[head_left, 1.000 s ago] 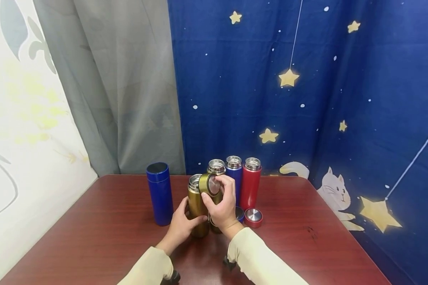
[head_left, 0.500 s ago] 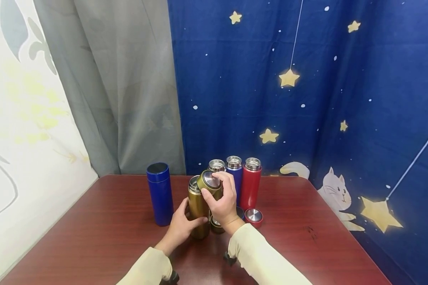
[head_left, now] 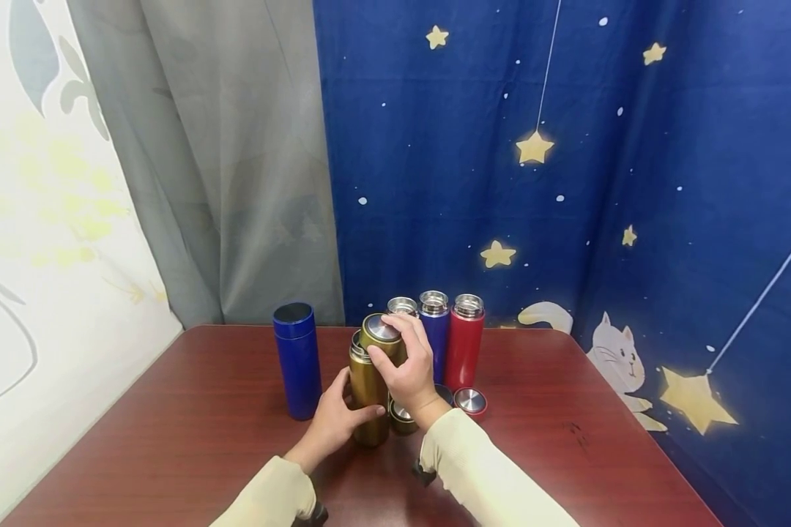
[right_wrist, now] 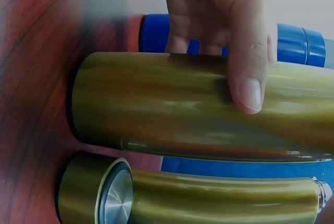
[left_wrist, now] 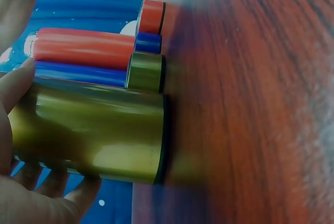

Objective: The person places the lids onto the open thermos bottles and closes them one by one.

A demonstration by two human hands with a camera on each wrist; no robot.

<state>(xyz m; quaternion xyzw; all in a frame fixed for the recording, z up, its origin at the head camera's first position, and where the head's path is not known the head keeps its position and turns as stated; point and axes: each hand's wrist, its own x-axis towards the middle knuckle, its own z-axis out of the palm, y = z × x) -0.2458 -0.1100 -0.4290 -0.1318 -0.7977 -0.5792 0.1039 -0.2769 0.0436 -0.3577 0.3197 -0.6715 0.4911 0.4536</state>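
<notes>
A gold vacuum flask (head_left: 369, 395) stands upright on the table, its steel mouth partly showing. My left hand (head_left: 335, 419) grips its lower body, thumb across the front and fingers round the far side; the right wrist view also shows the thumb of this left hand (right_wrist: 248, 72) on the flask. Between thumb and fingers, my right hand (head_left: 411, 369) holds a gold lid (head_left: 377, 335) with a steel top. This lid is slightly tilted over the right side of the mouth, and whether it touches the rim cannot be told.
Behind stand an uncapped second gold flask (head_left: 402, 304), a blue flask (head_left: 436, 333) and a red flask (head_left: 464, 351). Before them lie a gold lid (head_left: 402, 419), a blue lid (head_left: 444, 394) and a red lid (head_left: 470, 402). A capped blue flask (head_left: 298, 369) stands left.
The lid in my right hand has turned from a steep tilt to nearly level and shifted slightly left towards the mouth. My left hand keeps its grip on the flask.
</notes>
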